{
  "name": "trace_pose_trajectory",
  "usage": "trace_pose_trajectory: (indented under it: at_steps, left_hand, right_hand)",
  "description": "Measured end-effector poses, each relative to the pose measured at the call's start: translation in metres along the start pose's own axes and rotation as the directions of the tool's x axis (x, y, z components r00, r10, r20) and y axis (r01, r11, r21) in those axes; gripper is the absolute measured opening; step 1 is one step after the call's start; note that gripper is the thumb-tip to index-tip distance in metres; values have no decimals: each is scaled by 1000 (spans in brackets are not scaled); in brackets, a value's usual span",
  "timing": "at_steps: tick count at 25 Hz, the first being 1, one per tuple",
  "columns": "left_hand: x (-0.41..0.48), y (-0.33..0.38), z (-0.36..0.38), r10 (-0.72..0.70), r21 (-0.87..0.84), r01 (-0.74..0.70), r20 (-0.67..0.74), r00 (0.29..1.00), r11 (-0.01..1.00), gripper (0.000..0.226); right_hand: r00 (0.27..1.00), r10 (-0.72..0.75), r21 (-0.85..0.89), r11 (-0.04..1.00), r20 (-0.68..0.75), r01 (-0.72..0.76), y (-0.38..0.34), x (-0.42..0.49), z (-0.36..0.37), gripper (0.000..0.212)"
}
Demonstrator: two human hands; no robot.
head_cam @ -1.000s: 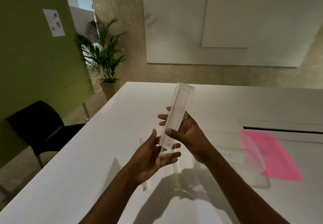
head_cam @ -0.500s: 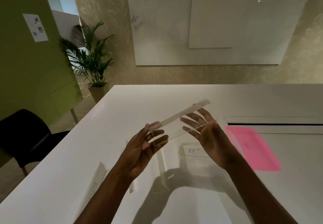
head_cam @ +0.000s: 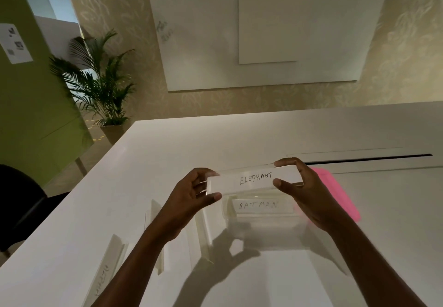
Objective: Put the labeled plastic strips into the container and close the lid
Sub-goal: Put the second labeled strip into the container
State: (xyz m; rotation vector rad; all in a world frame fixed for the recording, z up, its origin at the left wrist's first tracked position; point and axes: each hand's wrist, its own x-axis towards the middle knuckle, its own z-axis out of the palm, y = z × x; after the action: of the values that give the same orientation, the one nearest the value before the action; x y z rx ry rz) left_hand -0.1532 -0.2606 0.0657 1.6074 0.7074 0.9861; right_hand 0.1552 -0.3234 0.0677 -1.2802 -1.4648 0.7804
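Strip (head_cam: 255,180) now level between left grip (head_cam: 189,201) and right grip (head_cam: 309,194)

Dim, warm light is falling from ahead, casting hard shadows on the white table (head_cam: 263,134) toward 6 o'clock. Glare dots are glinting on the whiteboard (head_cam: 203,43) at 12 o'clock; daylight is glowing at 10 o'clock. The held strip (head_cam: 254,179) is reading sharp; frame edges are bowing and softening.
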Motion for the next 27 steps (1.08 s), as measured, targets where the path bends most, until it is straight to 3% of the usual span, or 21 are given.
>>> trace_pose_trajectory:
  at_steps: [3, 7, 13, 16, 19, 23, 27]
  left_hand:
    - [13, -6, 9, -61, 173, 58, 11, 998, 983, 55]
    - [34, -13, 22, -3, 353, -5, 20, 1000, 936, 56]
    - [66, -18, 30, -55, 614, -31, 120, 991, 788, 58]
    - [77, -23, 35, -116, 682, -19, 153, 981, 731, 57]
    - [82, -32, 40, -175, 717, -20, 197, 965, 696, 42]
    - [84, -47, 47, -267, 800, -15, 217, 939, 599, 37]
    - [89, -59, 51, -303, 895, -98, 248, 920, 436, 40]
  right_hand:
    - [1000, -3, -52, 999, 30, 4, 8, 5, -23, 50]
    - [995, 81, -190, 979, 54, -70, 27, 16, -44, 45]
    - [977, 159, -430, 899, 143, -83, 56, 33, -45, 44]
    - [971, 163, -603, 798, 178, -24, 63, 37, -36, 42]
    - [967, 181, -764, 645, 180, 22, 66, 42, -26, 44]
    - [952, 243, -866, 499, 187, 43, 73, 44, -12, 48]
    - [939, 294, -899, 436, 178, 34, 75, 47, -7, 54]
